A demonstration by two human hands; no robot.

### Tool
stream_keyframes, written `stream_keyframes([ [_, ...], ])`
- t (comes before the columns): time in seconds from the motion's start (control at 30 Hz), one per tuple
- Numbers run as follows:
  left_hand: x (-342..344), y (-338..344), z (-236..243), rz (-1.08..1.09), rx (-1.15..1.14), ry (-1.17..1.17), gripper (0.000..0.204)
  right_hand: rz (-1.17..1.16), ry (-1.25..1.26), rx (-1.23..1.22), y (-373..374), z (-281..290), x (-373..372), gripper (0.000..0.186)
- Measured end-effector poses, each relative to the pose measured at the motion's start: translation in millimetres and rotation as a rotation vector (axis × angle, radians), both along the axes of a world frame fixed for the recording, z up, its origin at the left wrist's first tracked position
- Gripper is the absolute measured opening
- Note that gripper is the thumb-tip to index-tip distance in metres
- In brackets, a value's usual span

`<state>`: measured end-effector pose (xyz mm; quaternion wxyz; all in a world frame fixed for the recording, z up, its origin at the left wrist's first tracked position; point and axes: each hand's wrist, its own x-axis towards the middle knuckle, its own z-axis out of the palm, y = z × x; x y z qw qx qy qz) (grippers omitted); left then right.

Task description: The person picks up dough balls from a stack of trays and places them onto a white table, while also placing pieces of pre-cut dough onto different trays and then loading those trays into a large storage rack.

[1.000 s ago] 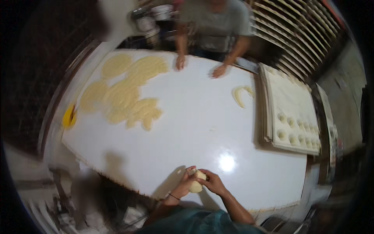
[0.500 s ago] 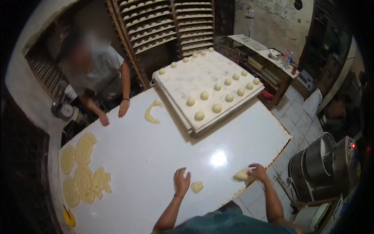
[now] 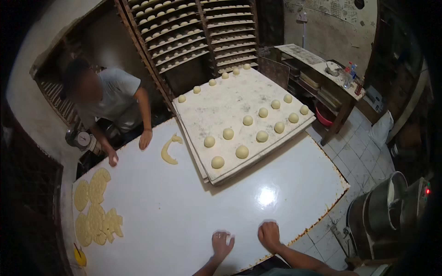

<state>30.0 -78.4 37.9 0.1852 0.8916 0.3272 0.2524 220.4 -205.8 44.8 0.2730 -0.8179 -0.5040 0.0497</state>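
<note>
Dough pieces hidden beneath cupped left hand (image 3: 222,242) and fisted right hand (image 3: 269,233), unconfirmable.

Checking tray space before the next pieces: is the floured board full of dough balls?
Partly filled: the floured board carries scattered dough balls, with bare patches between.

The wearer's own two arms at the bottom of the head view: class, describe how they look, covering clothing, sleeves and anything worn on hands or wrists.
Both forearms are bare up to the picture's lower edge, with no sleeve over them. The left hand and the right hand wear no gloves. No ring or watch can be made out; the wrists are too small to be sure. A strip of teal cloth at the lower edge looks like the person's shirt.
</note>
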Motion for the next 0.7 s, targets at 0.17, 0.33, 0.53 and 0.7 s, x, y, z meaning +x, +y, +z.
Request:
stream_keyframes([
  [0.17,-74.9,110.2,-61.4,0.493,0.074,-0.111,0.015,-0.049,-0.157,0.171,-11.0,35.8,78.8,0.011],
  [0.33,-25.6,37.0,-9.0,0.074,0.08,-0.009,0.009,-0.073,-0.09,0.251,-4.6,1.4,13.0,0.008],
  [0.53,-48.7,129.8,-23.1,0.449,0.083,-0.081,0.006,-0.351,-0.18,0.297,11.6,9.6,73.4,0.009],
  [0.7,-87.2,32.0,-13.8,0.013,-0.003,-0.107,0.007,-0.051,0.076,0.264,-42.8,-8.6,-2.5,0.001],
])
